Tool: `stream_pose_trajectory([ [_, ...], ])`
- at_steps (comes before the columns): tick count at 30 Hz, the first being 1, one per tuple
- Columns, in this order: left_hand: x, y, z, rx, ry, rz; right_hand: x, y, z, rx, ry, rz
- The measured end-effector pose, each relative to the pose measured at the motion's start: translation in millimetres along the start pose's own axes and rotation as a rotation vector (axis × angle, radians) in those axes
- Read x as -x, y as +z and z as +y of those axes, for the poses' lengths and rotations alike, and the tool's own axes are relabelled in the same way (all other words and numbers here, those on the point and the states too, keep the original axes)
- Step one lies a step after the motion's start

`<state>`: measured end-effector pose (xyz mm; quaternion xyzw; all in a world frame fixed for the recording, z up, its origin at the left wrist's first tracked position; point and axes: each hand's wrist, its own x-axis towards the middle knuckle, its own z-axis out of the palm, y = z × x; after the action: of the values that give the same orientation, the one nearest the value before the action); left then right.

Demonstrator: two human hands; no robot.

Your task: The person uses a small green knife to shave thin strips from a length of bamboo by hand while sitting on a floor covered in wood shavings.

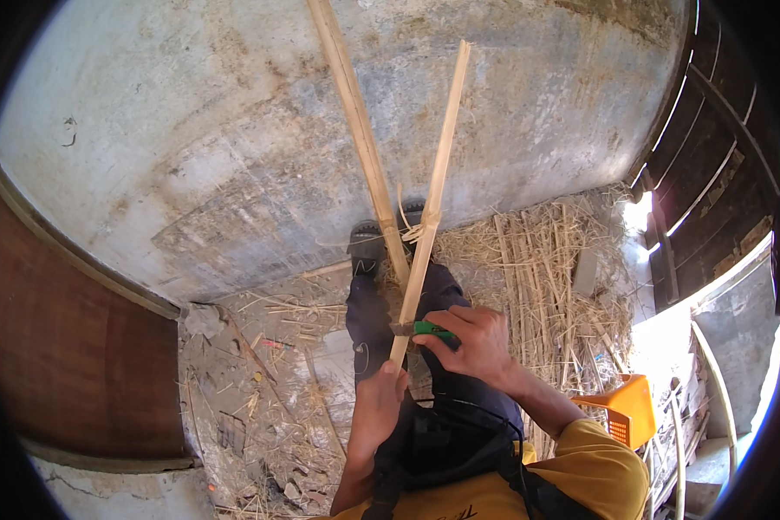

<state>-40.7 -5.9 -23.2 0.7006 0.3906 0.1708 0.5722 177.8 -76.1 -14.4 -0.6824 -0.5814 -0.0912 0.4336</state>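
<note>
My left hand (377, 407) grips the near end of a long bamboo stick (431, 208) that is split into two strips running up toward the grey wall. The left strip (360, 130) leans away to the upper left. My right hand (470, 340) holds a knife with a green handle (431, 328); its blade sits at the split near the stick's lower end. My legs in dark trousers (368, 316) stretch out below the stick, feet against the wall's base.
A grey concrete wall (234, 130) fills the top. Straw and bamboo shavings (546, 260) pile on the ground to the right. An orange plastic stool (626, 412) stands at the lower right. A brown wooden panel (69, 347) is on the left.
</note>
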Motion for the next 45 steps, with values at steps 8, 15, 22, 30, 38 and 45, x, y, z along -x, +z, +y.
stream_pose_trajectory([
  [8,5.9,-1.0,-2.1,-0.037,-0.020,0.022,-2.7,3.2,2.4,0.022,-0.016,-0.018],
  [15,9.9,-0.2,3.4,-0.043,0.018,0.039,-4.3,3.7,5.6,0.030,-0.038,0.008],
  [22,33.0,2.6,-5.2,-0.114,0.027,-0.033,-31.9,-14.4,38.1,0.073,0.190,0.139],
  [30,46.3,0.1,-1.9,-0.098,-0.005,-0.007,-34.7,-14.3,46.5,0.041,0.127,0.125],
  [38,48.8,-9.1,-17.8,0.105,-0.075,-0.038,-36.9,-21.3,37.8,-0.253,0.398,-0.116],
  [45,33.4,-16.8,-20.6,0.359,-0.178,-0.238,-24.4,-15.8,76.4,-0.468,0.424,-0.071],
])
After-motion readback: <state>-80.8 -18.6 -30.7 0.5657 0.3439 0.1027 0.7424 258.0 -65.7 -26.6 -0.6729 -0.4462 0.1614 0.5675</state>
